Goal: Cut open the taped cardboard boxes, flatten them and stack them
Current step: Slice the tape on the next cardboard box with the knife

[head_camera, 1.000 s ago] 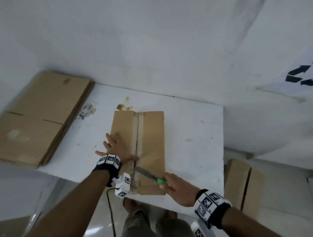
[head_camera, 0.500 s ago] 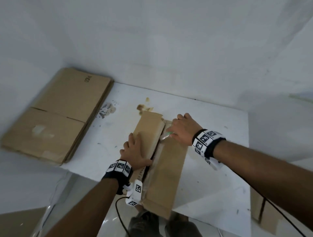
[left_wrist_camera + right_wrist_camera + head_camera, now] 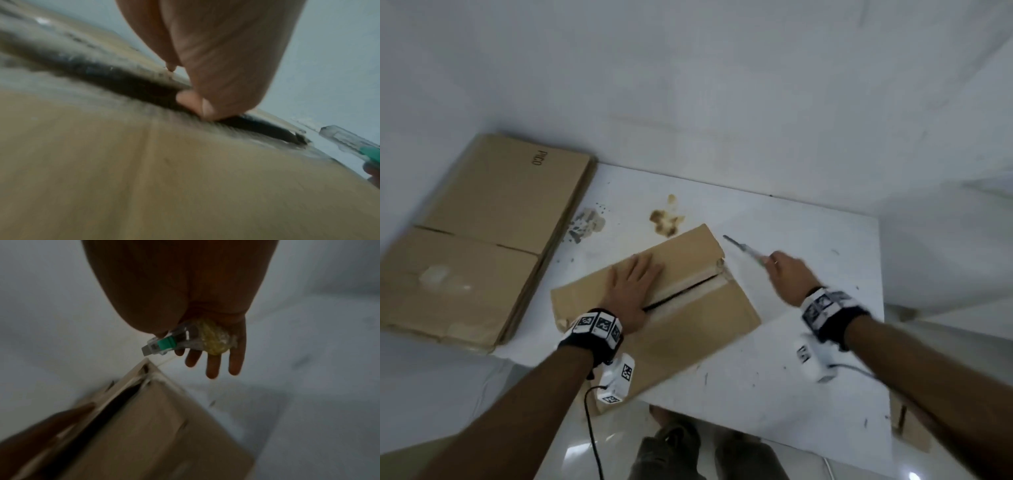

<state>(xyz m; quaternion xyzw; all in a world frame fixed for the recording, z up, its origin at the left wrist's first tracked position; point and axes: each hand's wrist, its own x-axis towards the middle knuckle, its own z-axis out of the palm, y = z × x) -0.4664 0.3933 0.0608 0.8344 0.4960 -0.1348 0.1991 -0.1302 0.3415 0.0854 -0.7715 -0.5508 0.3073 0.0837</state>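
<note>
Half of cutter [image 3: 164, 344] hidden (right palm [image 3: 185, 288]).

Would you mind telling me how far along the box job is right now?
Done: flattened cardboard stack lies at the table's left edge, and the top seam of the box on the table gapes open along its length. In hand: the left hand presses flat on that box while the right hand holds the utility knife clear beyond it. Left: flattening and stacking this box; another box waits beside the table.
</note>
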